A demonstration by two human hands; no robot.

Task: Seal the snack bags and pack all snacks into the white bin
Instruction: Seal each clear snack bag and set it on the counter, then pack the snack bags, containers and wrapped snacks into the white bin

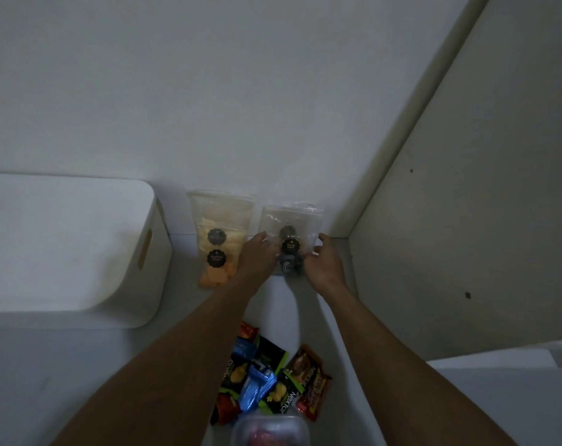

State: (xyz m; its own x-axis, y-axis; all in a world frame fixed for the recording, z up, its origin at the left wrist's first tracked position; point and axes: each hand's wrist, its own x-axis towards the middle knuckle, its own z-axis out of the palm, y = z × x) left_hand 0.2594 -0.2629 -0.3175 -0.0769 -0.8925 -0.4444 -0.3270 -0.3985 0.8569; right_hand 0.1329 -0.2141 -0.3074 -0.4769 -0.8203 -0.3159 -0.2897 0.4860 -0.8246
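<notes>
Between the two hands, a clear zip bag of dark cookies (291, 239) stands against the wall. The left hand (257, 252) grips its left edge and the right hand (324, 262) its right edge. Just left is a second clear bag (220, 239) (yellow and orange chips). The white bin (80, 252) sits further left, and wrapped snack packets (267, 375) lie nearer the person.

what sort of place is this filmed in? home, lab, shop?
Probably a dim corner of a home or staged room: a white table against bare walls, a white bin, loose snack packets, a clear chip bag and a second clear bag by the wall.
</notes>
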